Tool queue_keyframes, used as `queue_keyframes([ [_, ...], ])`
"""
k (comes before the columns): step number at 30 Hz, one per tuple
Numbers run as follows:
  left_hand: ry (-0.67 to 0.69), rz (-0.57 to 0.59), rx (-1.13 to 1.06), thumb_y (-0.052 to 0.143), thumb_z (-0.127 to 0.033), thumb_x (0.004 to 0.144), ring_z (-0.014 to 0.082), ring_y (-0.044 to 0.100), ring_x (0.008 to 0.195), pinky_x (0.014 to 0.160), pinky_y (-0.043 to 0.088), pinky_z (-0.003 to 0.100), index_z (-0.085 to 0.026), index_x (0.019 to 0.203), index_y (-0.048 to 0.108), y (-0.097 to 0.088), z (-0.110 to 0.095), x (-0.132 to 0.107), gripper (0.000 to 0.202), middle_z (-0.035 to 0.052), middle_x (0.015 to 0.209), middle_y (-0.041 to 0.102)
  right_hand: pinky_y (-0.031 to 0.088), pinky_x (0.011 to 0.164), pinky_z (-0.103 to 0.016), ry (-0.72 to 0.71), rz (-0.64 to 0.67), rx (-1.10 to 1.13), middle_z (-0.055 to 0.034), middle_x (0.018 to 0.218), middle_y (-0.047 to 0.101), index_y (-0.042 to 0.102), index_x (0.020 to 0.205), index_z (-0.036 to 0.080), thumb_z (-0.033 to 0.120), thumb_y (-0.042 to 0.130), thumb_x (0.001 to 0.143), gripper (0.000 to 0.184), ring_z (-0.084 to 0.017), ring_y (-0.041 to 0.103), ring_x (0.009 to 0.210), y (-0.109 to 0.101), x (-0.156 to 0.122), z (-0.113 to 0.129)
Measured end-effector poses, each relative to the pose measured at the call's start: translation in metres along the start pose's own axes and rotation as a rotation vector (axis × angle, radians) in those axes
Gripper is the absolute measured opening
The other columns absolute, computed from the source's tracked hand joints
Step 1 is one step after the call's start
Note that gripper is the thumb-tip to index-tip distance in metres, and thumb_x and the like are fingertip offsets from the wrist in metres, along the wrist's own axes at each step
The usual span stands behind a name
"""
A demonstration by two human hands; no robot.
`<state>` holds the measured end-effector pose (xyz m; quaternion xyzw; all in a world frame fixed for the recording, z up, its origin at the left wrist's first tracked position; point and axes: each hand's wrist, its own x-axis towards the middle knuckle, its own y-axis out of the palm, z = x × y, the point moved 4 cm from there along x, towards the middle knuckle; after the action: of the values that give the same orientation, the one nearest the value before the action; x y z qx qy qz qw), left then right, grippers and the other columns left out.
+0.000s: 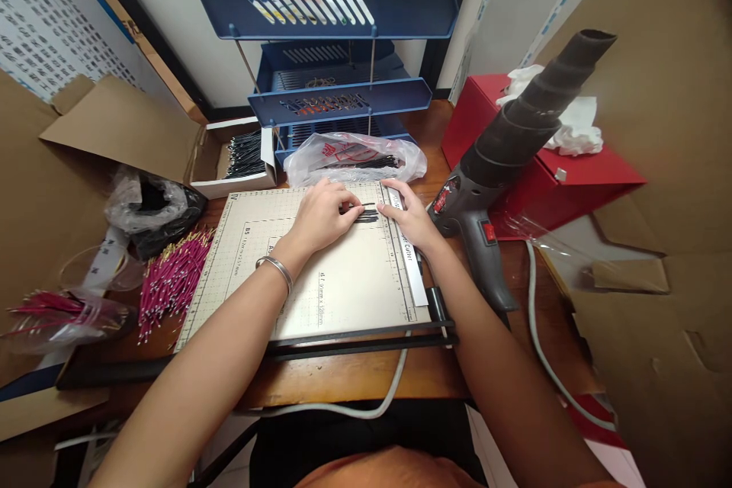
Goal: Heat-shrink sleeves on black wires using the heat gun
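A wooden worktop (354, 377) is seen, hemmed in by brown cardboard (663, 191) on both sides. At the back a blue tiered tray rack (343, 95) is set against a pale wall. In front of it a clear plastic bag (354, 156) is laid, and to its left a white box of black wires (243, 156). A beige paper cutter (343, 282) with a printed grid is placed in the middle. Magenta wires (174, 278) are heaped just beside its left edge. A grey heat gun (503, 160) is stood to the right, nozzle up, in front of a red box (572, 168).

A small bundle of black tubes (366, 212) is held on the far part of the cutter, near its ruler strip. The grip of the left hand (323, 217) is clenched on the bundle with the fingertips. The right hand (412, 219) is laid on the ruler strip, touching the bundle's right end; whether its grip is closed on the tubes cannot be told, as the thumb is hidden.

The contents of the bag are blurred by the plastic. A white cable (537, 335) is cut off below the worktop's edge.
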<state>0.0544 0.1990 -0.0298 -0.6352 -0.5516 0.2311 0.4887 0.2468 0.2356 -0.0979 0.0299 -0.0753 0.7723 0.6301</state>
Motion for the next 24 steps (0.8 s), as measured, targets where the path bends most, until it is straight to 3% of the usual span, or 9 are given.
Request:
queue_keyframes([
  [9, -0.030, -0.077, -0.002, 0.067, -0.028, 0.103, 0.0273, 0.058, 0.099, 0.094, 0.045, 0.044, -0.022, 0.101, 0.081, 0.000, 0.002, -0.001, 0.015, 0.0068, 0.100, 0.073, 0.031, 0.138, -0.057, 0.021, 0.019, 0.015, -0.0075, 0.158, 0.062, 0.063, 0.132, 0.028, 0.045, 0.079, 0.074, 0.062, -0.034, 0.049, 0.158, 0.000, -0.001, 0.003],
  [17, -0.060, 0.047, -0.058, 0.064, -0.034, 0.104, 0.0291, 0.059, 0.105, 0.100, 0.045, 0.048, -0.021, 0.097, 0.081, 0.000, 0.005, -0.002, 0.023, 0.0085, 0.105, 0.075, 0.033, 0.138, -0.057, 0.025, 0.025, 0.012, -0.0050, 0.160, 0.061, 0.064, 0.134, 0.030, 0.039, 0.078, 0.075, 0.061, -0.033, 0.050, 0.157, -0.001, 0.000, 0.000],
  [21, 0.062, 0.143, -0.053, 0.070, -0.043, 0.101, 0.0293, 0.062, 0.111, 0.104, 0.047, 0.046, -0.021, 0.111, 0.081, -0.012, 0.004, -0.009, 0.027, 0.0087, 0.115, 0.076, 0.034, 0.137, -0.055, 0.040, 0.025, 0.018, -0.0055, 0.160, 0.061, 0.063, 0.135, 0.029, 0.040, 0.076, 0.075, 0.063, -0.033, 0.050, 0.156, -0.001, 0.001, 0.000],
  [24, 0.166, 0.250, 0.088, 0.071, -0.040, 0.100, 0.0304, 0.066, 0.111, 0.101, 0.050, 0.043, -0.019, 0.120, 0.079, -0.022, -0.004, -0.010, 0.030, 0.0111, 0.115, 0.077, 0.034, 0.137, -0.053, 0.032, 0.019, 0.022, -0.0080, 0.159, 0.062, 0.063, 0.135, 0.027, 0.041, 0.075, 0.074, 0.064, -0.033, 0.052, 0.154, -0.001, 0.001, 0.003],
])
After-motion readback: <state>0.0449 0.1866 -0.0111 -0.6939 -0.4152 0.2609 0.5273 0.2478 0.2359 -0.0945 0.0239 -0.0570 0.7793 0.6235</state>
